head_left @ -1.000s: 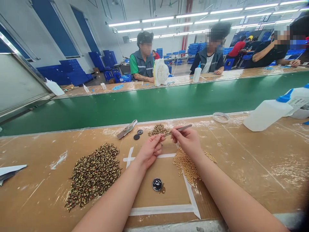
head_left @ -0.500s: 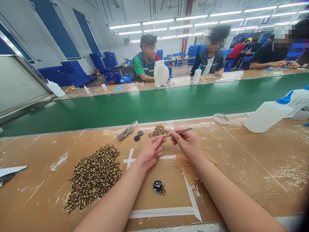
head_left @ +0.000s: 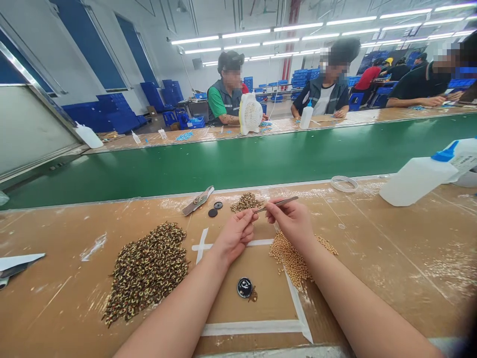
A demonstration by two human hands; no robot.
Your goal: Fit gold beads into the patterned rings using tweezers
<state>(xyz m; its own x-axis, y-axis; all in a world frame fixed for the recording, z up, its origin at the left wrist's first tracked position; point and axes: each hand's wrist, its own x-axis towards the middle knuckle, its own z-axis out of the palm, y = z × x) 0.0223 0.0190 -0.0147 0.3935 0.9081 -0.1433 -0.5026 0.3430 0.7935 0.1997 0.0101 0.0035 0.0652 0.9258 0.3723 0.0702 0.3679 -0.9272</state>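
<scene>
My right hand [head_left: 288,219] grips a pair of metal tweezers [head_left: 285,201], whose tips point left toward my left fingertips. My left hand [head_left: 238,233] is closed in a pinch at those tips; the piece between its fingers is too small to make out. Behind the hands lies a small heap of dark and cream pieces [head_left: 246,201]. A pile of tan beads [head_left: 290,258] spreads beneath my right wrist. To the left sits a large heap of dark pieces with cream curves [head_left: 149,268]. Between my forearms rests a small round dish of glossy black liquid [head_left: 244,287].
White tape strips [head_left: 257,327] mark the cardboard tabletop. A scraper-like blade [head_left: 198,201] and black discs [head_left: 212,213] lie behind. A white ring [head_left: 345,184] and plastic bottle [head_left: 417,180] stand right. Beyond the green belt [head_left: 186,169], people sit near a fan [head_left: 250,114].
The view has shifted slightly, moving everything a little to the right in the picture. My hands keep nearly the same pose, with the tweezers still at my left fingertips.
</scene>
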